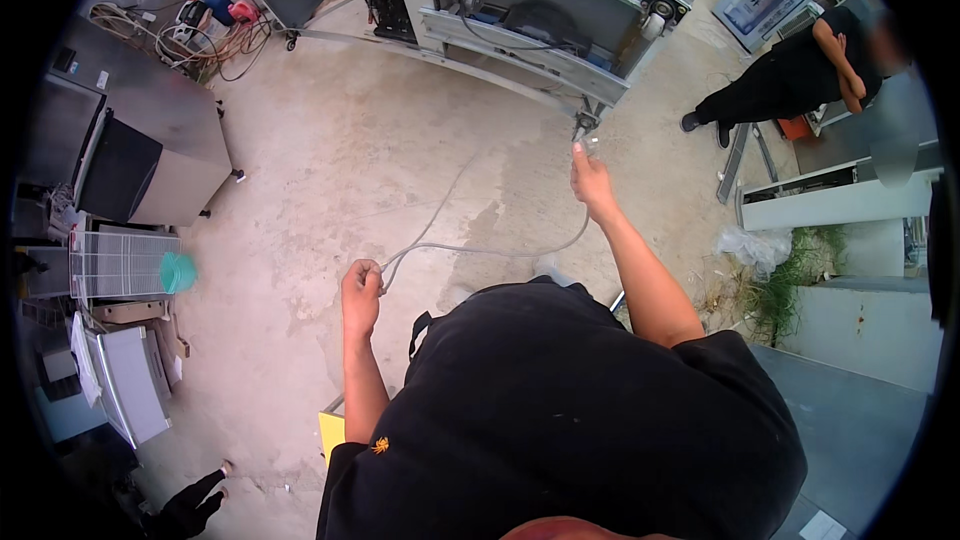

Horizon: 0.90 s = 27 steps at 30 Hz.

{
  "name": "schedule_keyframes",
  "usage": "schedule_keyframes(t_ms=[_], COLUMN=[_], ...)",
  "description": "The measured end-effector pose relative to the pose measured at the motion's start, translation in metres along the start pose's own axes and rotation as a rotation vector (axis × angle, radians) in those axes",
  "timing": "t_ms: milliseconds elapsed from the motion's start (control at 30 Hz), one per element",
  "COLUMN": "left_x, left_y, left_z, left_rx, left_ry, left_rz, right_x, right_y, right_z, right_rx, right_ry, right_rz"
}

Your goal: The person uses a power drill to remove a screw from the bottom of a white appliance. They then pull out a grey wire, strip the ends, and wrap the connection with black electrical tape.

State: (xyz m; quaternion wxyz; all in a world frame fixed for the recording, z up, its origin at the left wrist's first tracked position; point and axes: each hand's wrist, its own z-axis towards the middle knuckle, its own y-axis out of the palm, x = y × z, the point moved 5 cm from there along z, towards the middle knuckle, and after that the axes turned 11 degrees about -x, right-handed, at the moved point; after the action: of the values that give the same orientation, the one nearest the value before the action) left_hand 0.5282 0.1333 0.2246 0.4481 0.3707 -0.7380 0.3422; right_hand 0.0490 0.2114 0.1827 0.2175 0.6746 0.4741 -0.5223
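A thin grey cable (470, 249) runs in a slack curve between my two hands. My left hand (362, 295), at left of centre, is closed around the cable. From near it a second length of cable (440, 205) leads away over the floor toward the far side. My right hand (592, 186) is raised farther out to the right, with its fingers closed on the other part of the cable. At its fingertips shows a small pale end piece (592, 143), too small to make out clearly.
Ahead stands a long metal cabinet (500, 65) on wheels, its compartments uncovered. Tangled cables (195, 50) lie at the far left, above a steel cabinet (185, 155) and green baskets (178, 273). A person (800, 70) stands at right near metal strips; another person's legs (200, 500) show lower left.
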Motion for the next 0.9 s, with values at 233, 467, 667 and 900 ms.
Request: schedule_keyframes(t_ms=[233, 467, 667, 900], left_x=[0.017, 0.038, 0.064, 0.118], left_y=[0.009, 0.004, 0.032, 0.081], left_z=[0.024, 0.055, 0.064, 0.104], left_rx=[-0.067, -0.113, -0.058, -0.072], left_ry=[0.022, 0.032, 0.024, 0.051], left_rz=[-0.011, -0.007, 0.034, 0.152], right_x=[-0.043, -0.071, -0.112, -0.107], right_y=[-0.004, -0.015, -0.020, -0.001], right_z=[-0.028, -0.020, 0.019, 0.083], right_rx=[0.179, 0.138, 0.202, -0.040], right_ry=[-0.426, -0.275, -0.682, -0.566], right_rz=[-0.307, -0.403, -0.377, -0.547])
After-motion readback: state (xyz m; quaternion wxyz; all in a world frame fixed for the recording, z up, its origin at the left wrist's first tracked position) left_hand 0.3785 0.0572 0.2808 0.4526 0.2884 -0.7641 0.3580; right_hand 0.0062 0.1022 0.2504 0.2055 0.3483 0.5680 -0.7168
